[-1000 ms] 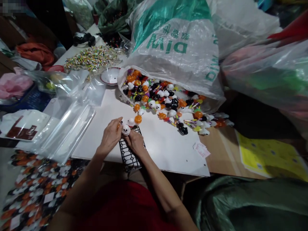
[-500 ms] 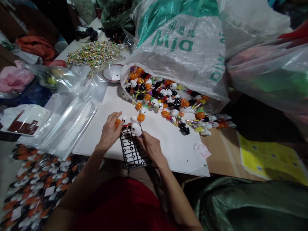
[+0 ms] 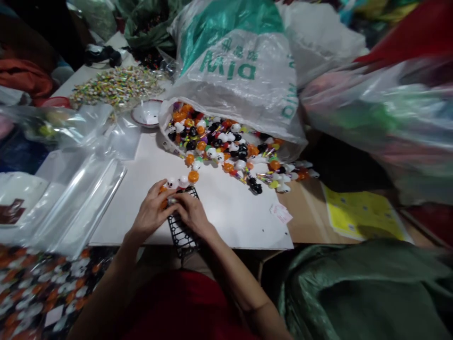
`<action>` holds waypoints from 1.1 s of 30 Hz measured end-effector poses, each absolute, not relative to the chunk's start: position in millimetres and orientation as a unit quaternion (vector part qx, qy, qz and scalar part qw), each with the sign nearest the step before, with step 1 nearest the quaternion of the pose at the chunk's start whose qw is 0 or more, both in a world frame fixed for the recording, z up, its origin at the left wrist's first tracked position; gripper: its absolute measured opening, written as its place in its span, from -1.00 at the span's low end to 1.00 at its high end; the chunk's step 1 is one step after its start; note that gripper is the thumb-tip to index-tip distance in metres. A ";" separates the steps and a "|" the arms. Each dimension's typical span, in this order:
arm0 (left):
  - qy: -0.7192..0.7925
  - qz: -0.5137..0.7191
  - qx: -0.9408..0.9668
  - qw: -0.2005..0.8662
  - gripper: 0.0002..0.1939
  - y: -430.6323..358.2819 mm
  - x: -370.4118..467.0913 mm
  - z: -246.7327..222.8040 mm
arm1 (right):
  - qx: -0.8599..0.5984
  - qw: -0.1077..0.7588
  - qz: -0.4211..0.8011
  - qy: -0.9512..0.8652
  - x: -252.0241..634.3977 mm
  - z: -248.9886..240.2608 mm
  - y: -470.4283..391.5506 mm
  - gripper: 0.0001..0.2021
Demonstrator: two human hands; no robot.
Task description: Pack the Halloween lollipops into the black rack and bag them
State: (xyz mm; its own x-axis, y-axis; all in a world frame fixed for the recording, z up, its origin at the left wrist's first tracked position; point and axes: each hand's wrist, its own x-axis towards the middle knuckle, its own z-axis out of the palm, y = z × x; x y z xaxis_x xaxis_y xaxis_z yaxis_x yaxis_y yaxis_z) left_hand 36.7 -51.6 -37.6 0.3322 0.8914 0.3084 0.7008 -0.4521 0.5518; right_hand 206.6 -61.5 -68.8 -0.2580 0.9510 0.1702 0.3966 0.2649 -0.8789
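My left hand and my right hand meet at the top left part of a black plastic grid rack. Between their fingertips is a small white figure, mostly covered by the fingers. Orange figures show beside my left fingers, partly hidden. Just beyond the hands, white ghost-like figures and an orange pumpkin-like figure sit at the rack's far end. The rack lies tilted over the near edge of the white board.
A large white and green sack spills mixed orange, black and white figures onto the board. Clear plastic bags lie left, near a bowl and a heap of small colourful pieces. Yellow sheets lie right.
My right hand has moved left and forward over the rack, bringing the white figure to my left fingers. The view has shifted, so the surroundings sit further left.
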 end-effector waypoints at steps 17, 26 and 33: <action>0.524 0.242 0.815 0.043 -0.84 -43.8 55.3 -38.2 | -0.701 0.281 0.255 -0.604 315.5 -63.6 -21.0 -0.74; 0.515 0.222 0.826 0.059 -0.82 -40.9 49.9 -37.9 | -0.523 0.427 0.418 -0.607 216.6 -104.9 -56.5 -0.83; 0.513 0.245 0.819 0.082 -0.75 -39.4 46.3 -39.7 | -0.539 0.219 0.279 -0.764 203.6 -101.2 -52.5 -0.83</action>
